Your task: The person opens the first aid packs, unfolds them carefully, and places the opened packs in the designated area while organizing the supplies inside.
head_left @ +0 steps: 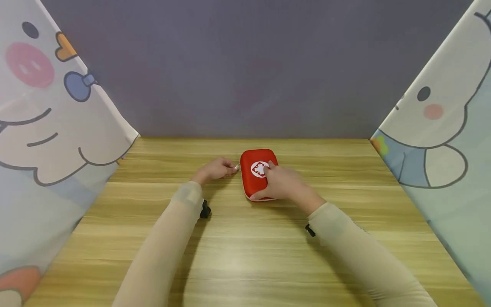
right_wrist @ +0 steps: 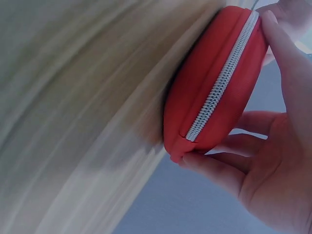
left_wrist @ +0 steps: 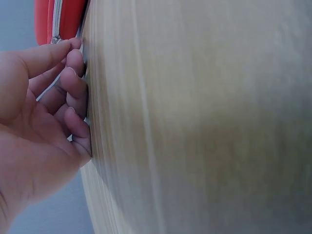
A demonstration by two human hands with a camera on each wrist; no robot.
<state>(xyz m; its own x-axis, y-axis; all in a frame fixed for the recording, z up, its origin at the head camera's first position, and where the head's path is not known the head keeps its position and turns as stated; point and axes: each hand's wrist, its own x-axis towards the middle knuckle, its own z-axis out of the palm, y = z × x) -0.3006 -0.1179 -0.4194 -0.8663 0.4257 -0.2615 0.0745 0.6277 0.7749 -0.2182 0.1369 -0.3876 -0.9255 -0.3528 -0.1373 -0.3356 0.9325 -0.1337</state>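
Note:
A red first-aid case (head_left: 251, 183) with a white cross emblem (head_left: 258, 169) lies on the wooden table. My right hand (head_left: 285, 183) grips its right side, the thumb at the near edge and fingers over the top. The right wrist view shows the case's silver zipper (right_wrist: 219, 83) closed along the visible side, one fingertip at the end of its teeth. At the left side of the case, my left hand (head_left: 215, 169) pinches the small zipper pull (head_left: 237, 167) between thumb and index finger. In the left wrist view its other fingers are curled near the tabletop, and the pull is mostly hidden.
The wood-grain table (head_left: 238, 256) reaches back to a grey upright panel (head_left: 253, 68). Cartoon-printed cloths stand as walls on the left (head_left: 76, 128) and right (head_left: 449, 128). A small black piece (head_left: 205, 209) sits at the left wrist, another (head_left: 310, 230) at the right.

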